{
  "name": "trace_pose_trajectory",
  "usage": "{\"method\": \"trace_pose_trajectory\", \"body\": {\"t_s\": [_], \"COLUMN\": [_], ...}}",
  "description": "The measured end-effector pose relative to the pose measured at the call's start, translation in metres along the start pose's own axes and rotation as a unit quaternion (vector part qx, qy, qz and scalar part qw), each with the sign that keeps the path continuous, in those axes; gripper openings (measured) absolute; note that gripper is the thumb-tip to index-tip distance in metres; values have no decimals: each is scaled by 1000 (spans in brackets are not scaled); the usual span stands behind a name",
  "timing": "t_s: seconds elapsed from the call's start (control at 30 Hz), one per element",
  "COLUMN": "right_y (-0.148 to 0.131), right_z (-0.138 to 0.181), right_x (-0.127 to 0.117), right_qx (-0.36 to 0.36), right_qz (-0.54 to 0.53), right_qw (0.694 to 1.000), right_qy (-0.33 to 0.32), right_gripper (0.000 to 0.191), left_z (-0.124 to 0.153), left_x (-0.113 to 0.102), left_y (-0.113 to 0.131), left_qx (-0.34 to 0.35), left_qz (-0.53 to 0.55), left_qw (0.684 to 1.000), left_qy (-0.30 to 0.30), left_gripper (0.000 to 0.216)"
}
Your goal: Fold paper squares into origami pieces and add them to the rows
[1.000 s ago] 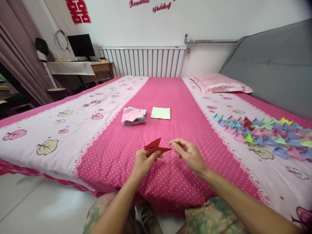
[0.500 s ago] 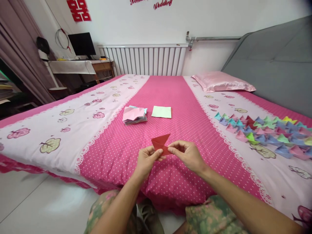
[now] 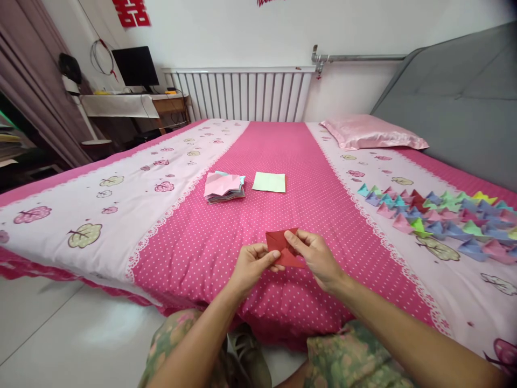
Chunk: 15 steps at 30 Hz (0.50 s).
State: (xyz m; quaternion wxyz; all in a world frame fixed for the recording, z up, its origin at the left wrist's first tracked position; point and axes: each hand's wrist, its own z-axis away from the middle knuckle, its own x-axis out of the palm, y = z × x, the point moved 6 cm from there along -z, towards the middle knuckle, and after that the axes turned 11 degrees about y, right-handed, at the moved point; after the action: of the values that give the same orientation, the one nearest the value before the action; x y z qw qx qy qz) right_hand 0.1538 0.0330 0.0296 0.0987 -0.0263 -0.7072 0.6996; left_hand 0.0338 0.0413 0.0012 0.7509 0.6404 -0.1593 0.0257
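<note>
Between my two hands is a red sheet of origami paper (image 3: 286,256), folded into a flat, roughly square shape with creases meeting near its middle. My left hand (image 3: 258,264) pinches its left lower edge, thumb on top. On the right, my right hand (image 3: 315,253) grips the upper right part, its thumb pressed on the paper's face. Both hands are just above the near part of the bed. Beyond them lie a stack of folded papers (image 3: 224,187), pink on top, and a pale green square of paper (image 3: 269,182).
Several rows of folded paper boats (image 3: 440,215) in many colours stand on the bed (image 3: 278,151) at the right. A pink pillow (image 3: 374,132) lies by the grey headboard (image 3: 452,102). At the back left is a desk (image 3: 121,106) with a monitor (image 3: 136,67).
The red paper's raised pointed flap now lies flat, making a square outline. Both hands have shifted slightly right, and my right thumb has moved up onto the paper's face.
</note>
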Motion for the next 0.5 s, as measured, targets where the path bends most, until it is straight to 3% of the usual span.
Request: {"method": "trace_pose_trajectory", "body": {"t_s": [0.27,0.43,0.5], "right_y": [10,0,-7], "right_z": [-3,-3,-4], "right_x": [-1,-4,-5], "right_qx": [110,72,49], "right_qz": [-84,-91,-92], "right_qw": [990,993,994], "right_qy": [0,-10,-42], "right_gripper": [29,30,33], "left_z": [2,-1,-2], "left_x": [2,-2,-5], "left_y": [1,-1,-2], "left_qx": [-8,-23,-45], "left_qz": [25,50,91], "left_qw": [999,998,994], "left_qy": [-37,-38,-31], "left_gripper": [24,22,19]}}
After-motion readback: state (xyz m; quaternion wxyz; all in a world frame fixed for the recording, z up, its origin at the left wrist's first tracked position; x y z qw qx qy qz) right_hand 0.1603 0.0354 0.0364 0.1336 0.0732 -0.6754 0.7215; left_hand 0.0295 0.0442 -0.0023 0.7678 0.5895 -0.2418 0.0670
